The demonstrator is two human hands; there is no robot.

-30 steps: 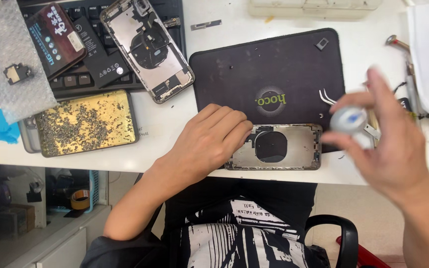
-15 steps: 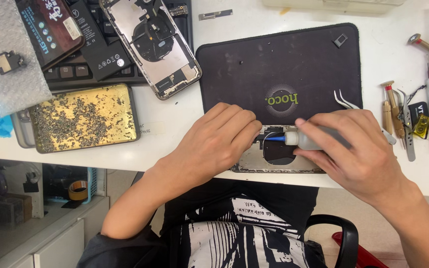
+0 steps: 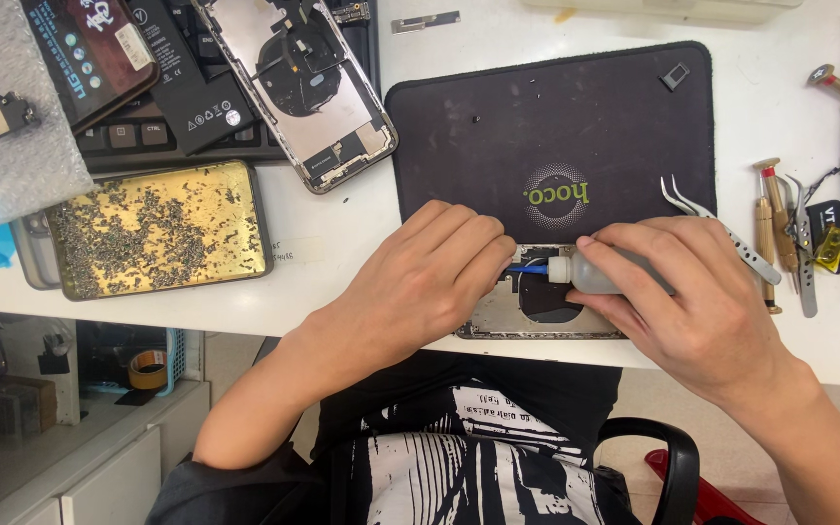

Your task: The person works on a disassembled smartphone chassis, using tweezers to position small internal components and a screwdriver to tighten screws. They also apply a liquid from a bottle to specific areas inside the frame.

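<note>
Phone rear housing (image 3: 537, 313) — at desk's near edge, lower rim of black mat (image 3: 498, 146); my left hand (image 3: 420, 282) flat on it, right hand (image 3: 692, 301) w/ squeeze bottle (image 3: 590, 275) now brought down — blue needle tip (image 3: 527, 270) over frame, so applying begins.

Right hand (image 3: 702, 311): moved from raised at 3 o'clock of the phone housing (image 3: 537, 306) down onto it. Small squeeze bottle (image 3: 590, 274): formerly held aloft, now laid level, blue nozzle toward 9 o'clock, meeting left hand (image 3: 420, 282) fingertips.
</note>
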